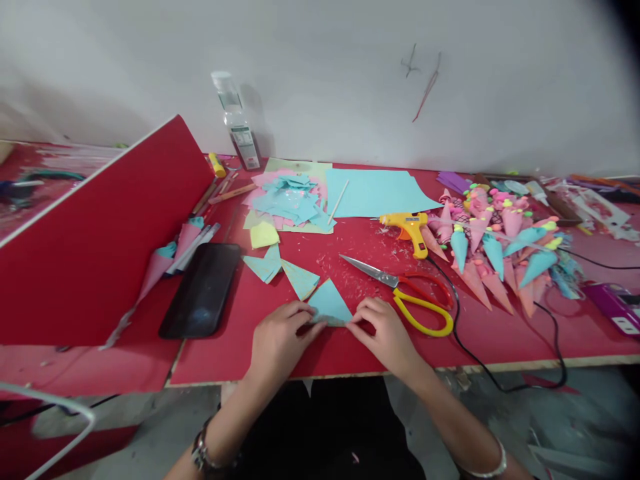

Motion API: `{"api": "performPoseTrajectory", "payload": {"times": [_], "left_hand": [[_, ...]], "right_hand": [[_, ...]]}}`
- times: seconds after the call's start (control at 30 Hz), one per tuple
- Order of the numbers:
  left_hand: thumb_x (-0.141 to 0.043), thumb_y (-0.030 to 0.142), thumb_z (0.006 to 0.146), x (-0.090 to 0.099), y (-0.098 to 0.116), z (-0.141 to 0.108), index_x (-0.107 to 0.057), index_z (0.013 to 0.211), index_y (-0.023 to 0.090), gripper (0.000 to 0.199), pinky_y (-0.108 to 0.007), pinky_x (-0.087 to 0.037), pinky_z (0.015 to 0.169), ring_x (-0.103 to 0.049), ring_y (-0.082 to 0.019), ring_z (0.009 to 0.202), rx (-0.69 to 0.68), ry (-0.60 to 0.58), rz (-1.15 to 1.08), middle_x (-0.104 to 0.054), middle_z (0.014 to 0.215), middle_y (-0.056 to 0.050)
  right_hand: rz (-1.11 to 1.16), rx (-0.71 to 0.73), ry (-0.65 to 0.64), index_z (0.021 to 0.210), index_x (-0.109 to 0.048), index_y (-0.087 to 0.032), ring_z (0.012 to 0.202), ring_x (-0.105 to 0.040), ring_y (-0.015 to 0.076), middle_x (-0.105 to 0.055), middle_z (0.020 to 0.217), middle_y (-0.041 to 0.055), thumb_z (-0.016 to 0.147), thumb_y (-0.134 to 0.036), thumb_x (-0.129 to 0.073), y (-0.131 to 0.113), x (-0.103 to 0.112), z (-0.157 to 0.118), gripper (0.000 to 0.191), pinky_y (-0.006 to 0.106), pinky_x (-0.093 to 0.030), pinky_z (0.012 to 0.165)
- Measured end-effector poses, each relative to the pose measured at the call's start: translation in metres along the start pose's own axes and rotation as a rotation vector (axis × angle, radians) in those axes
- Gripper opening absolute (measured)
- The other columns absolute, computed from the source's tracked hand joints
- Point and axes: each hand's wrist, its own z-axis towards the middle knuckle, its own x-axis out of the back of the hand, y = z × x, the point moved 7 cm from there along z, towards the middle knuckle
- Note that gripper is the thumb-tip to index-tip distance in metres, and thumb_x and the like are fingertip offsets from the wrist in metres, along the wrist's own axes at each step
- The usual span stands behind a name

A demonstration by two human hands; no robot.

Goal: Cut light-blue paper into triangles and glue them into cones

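Note:
A blue paper piece (331, 301) lies on the red table near its front edge, its lower edge folded or rolled. My left hand (285, 333) pinches its lower left corner between thumb and fingers. The lower right corner is pinched by my right hand (383, 333). Just behind my left hand are folded blue paper pieces (300, 279) and a yellow paper piece (264, 235). Scissors (400, 283) with red and yellow handles lie behind my right hand, blades pointing left.
A black phone (203, 290) lies left, beside a raised red board (115, 233). Behind are a bottle (240, 130), paper scraps (290, 200) and blue sheets (380, 193). A yellow glue gun (413, 232) and pink and blue cones (495, 247) sit right, with a black cable (480, 363).

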Motion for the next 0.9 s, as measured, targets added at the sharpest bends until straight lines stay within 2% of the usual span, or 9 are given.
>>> {"api": "performPoseTrajectory", "payload": {"times": [0.17,0.37,0.5,0.8,0.9], "left_hand": [[-0.054,0.034,0.081,-0.0003,-0.0025,0.0033,-0.057,0.062,0.018,0.026,-0.018,-0.037,0.050,-0.059,-0.011,0.067,0.055,-0.053,0.036,-0.064,0.083,0.001],[-0.050,0.037,0.083,-0.0028,-0.0019,0.0035,-0.055,0.066,0.017,0.026,-0.019,-0.031,0.045,-0.055,-0.010,0.059,0.104,-0.052,0.138,-0.061,0.079,0.002],[-0.048,0.036,0.085,-0.0058,-0.0013,0.0026,-0.054,0.069,0.017,0.026,-0.019,-0.032,0.047,-0.054,-0.010,0.062,0.093,-0.062,0.152,-0.059,0.085,0.001],[-0.048,0.037,0.085,-0.0051,-0.0012,0.0027,-0.053,0.066,0.016,0.028,-0.019,-0.032,0.048,-0.053,-0.009,0.060,0.080,-0.046,0.111,-0.058,0.082,0.001],[-0.047,0.037,0.084,-0.0064,-0.0020,0.0030,-0.054,0.066,0.017,0.028,-0.019,-0.032,0.048,-0.052,-0.009,0.060,0.074,-0.059,0.099,-0.058,0.080,0.001]], "right_hand": [[-0.024,-0.043,0.028,0.065,-0.052,-0.020,0.071,-0.051,0.0164,-0.055,0.070,0.0006,0.080,-0.023,-0.056,0.0027,-0.0022,0.0022,0.016,0.029,-0.038,0.067],[-0.069,-0.031,0.054,0.065,-0.051,-0.020,0.070,-0.051,0.0163,-0.055,0.070,0.0009,0.080,-0.023,-0.055,0.0025,-0.0044,0.0009,0.016,0.030,-0.038,0.065],[-0.111,-0.052,0.044,0.065,-0.050,-0.019,0.071,-0.050,0.0168,-0.054,0.071,0.0012,0.080,-0.022,-0.055,0.0029,-0.0057,0.0008,0.016,0.031,-0.037,0.067],[-0.079,-0.021,0.038,0.071,-0.051,-0.019,0.075,-0.050,0.0178,-0.054,0.075,0.0026,0.076,-0.014,-0.053,0.0024,-0.0022,-0.0016,0.008,0.031,-0.039,0.070],[-0.049,-0.038,0.033,0.076,-0.053,-0.020,0.076,-0.051,0.0183,-0.054,0.078,0.0032,0.074,-0.008,-0.049,0.0051,-0.0012,-0.0035,0.012,0.031,-0.040,0.070]]}}
